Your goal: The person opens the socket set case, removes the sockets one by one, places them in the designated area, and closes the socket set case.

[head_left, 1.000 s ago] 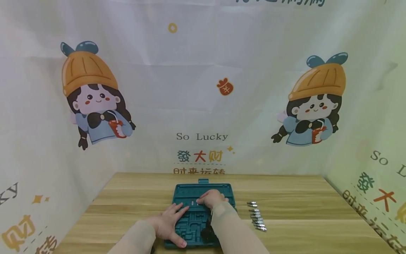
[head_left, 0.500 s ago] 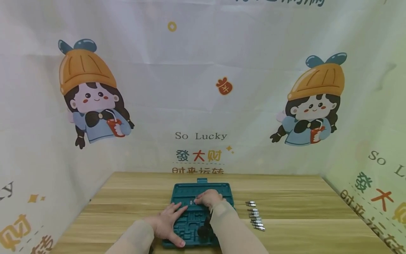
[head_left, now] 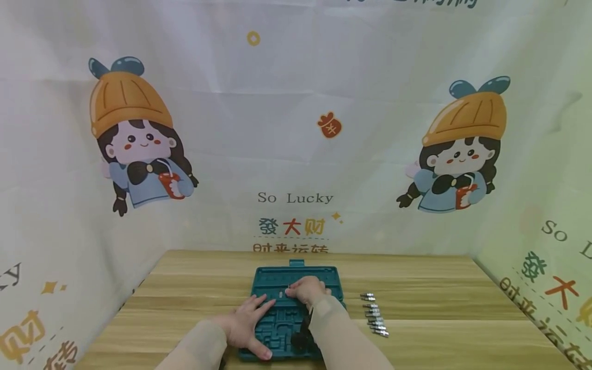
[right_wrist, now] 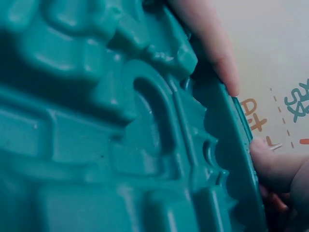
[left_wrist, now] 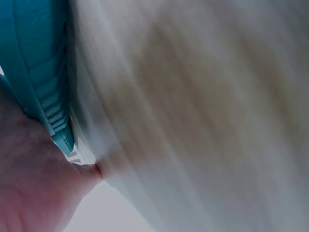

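A teal plastic tool case (head_left: 277,329) lies opened flat on the table, its moulded recesses showing. My left hand (head_left: 242,322) rests spread across its left edge; in the left wrist view that hand (left_wrist: 38,179) lies against the case's side wall (left_wrist: 41,63). My right hand (head_left: 309,289) is over the fold between the two halves, thumb and fingers pinching a small metal bit socket. Only the thin bright tip of this bit socket (right_wrist: 276,146) shows past the thumb (right_wrist: 270,162). Just left of these fingertips, another small silver piece (head_left: 280,295) sits in the case.
Several silver bit sockets (head_left: 372,313) lie in a column on the wooden table (head_left: 439,308), right of the case. The case's latch (head_left: 296,263) points to the back. A printed cloth (head_left: 296,169) hangs behind and at both sides.
My right hand stays at nearly the same spot, its pinching fingertips shifting only slightly. The left hand keeps its place on the case.
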The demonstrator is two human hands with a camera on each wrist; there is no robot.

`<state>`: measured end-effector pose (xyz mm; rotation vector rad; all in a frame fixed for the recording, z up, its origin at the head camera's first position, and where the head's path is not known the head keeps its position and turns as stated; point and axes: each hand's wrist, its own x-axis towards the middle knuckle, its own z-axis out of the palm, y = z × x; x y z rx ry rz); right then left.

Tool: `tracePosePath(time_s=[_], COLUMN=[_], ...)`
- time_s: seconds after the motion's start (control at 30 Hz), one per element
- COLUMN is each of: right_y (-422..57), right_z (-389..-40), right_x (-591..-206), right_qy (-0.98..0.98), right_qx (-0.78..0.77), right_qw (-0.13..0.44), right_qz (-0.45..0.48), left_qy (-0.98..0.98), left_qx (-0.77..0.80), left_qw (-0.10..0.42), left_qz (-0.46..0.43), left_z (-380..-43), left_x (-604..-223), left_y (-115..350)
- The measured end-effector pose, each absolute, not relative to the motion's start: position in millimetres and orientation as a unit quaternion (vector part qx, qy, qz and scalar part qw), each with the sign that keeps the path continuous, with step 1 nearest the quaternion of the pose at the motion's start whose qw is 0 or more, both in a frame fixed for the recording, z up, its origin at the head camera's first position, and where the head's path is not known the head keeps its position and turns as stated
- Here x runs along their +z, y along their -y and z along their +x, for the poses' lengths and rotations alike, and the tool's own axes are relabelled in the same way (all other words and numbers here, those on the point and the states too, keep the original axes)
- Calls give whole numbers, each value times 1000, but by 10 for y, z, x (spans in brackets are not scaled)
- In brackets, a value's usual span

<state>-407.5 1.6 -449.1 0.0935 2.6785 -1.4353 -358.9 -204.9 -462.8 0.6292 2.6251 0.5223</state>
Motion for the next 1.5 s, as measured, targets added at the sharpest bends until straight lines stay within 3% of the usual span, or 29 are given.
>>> tracePosePath(time_s=[0.37, 0.87, 1.5], right_y=[-97, -315, -978], right_z=[-4074, -4075, -3935], right_x=[-4493, -4472, -4247], right_qy=[-836, -774, -813], right_qx=[-545, -617, -562], right_qw=[36, 103, 77], right_qz=[-48, -97, -130], left_qy=[-935, -935, -927], left_qx=[193, 193, 215], left_qw=[199, 197, 212], left_qz=[221, 223, 225], left_z=[-3609, -3587, -3533], left_x=[-4644, -4632, -4533], left_y=[2051, 2053, 2048])
